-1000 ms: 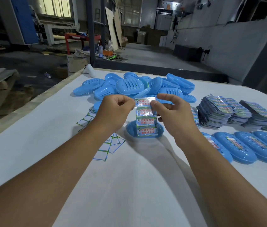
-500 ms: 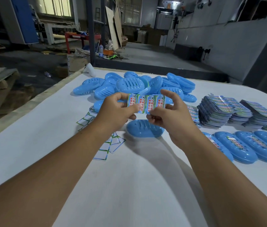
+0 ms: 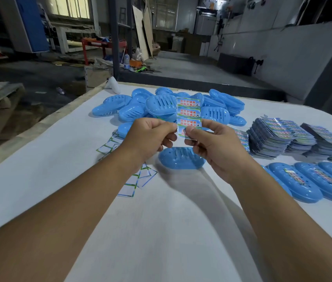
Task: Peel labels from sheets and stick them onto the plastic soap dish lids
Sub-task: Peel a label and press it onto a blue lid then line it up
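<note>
A label sheet point(image 3: 189, 112) with several colourful labels stands upright in the air above the table. My left hand point(image 3: 151, 137) pinches its lower left edge and my right hand point(image 3: 214, 143) pinches its lower right corner with thumb and fingers. Directly below the hands lies one blue slotted soap dish lid point(image 3: 181, 158), bare of any label. A heap of unlabelled blue lids point(image 3: 161, 106) sits behind the sheet. Labelled lids point(image 3: 303, 181) lie in a row at the right.
Stacks of label sheets point(image 3: 283, 137) stand at the right, behind the labelled row. Empty backing sheets point(image 3: 134, 180) lie scattered to the left of the single lid. The white table point(image 3: 59, 159) ends at a wooden edge on the left; a workshop floor lies beyond.
The sheet hung down from its top edge, was turned sideways half a second ago, and now stands upright, pinched at its bottom. Both hands stayed above the single lid.
</note>
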A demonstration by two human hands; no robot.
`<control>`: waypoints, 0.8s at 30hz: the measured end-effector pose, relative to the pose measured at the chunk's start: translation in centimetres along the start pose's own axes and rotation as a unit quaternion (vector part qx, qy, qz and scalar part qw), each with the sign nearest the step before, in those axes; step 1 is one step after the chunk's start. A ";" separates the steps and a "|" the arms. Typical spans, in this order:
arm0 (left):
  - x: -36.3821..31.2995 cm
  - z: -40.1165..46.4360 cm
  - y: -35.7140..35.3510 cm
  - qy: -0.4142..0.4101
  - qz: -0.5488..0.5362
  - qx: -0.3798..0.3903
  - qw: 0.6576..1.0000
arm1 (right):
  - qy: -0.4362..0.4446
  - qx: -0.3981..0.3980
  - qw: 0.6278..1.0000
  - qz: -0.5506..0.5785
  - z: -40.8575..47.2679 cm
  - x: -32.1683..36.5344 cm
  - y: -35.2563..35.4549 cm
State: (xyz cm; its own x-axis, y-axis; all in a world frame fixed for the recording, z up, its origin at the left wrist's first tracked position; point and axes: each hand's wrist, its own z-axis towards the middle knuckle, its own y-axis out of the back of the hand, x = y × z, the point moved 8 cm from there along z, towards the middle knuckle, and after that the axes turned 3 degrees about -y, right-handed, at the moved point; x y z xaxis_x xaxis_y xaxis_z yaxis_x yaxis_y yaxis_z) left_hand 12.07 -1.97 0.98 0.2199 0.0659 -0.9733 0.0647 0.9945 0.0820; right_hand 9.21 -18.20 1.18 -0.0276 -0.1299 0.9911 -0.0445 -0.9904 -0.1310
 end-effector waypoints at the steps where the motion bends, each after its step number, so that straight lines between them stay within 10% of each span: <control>1: 0.0 -0.1 -0.2 -0.001 0.007 0.012 1.000 | -0.002 -0.003 1.000 0.009 0.0 0.1 0.1; 17: -0.7 -0.6 -0.6 -0.023 0.010 0.042 0.999 | 0.000 -0.019 0.999 -0.027 0.3 -0.2 0.7; 24: -0.9 -0.3 -0.3 -0.062 0.026 0.030 0.997 | 0.118 -0.100 0.958 -0.240 0.1 1.2 1.5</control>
State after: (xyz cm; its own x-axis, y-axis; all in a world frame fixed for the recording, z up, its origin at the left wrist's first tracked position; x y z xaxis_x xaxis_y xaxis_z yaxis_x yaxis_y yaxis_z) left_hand 11.55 -2.31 1.78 0.3439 0.1037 -0.9333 0.1070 0.9831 0.1487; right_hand 9.20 -19.86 2.13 -0.1803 0.3768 0.9086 -0.2986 -0.9011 0.3144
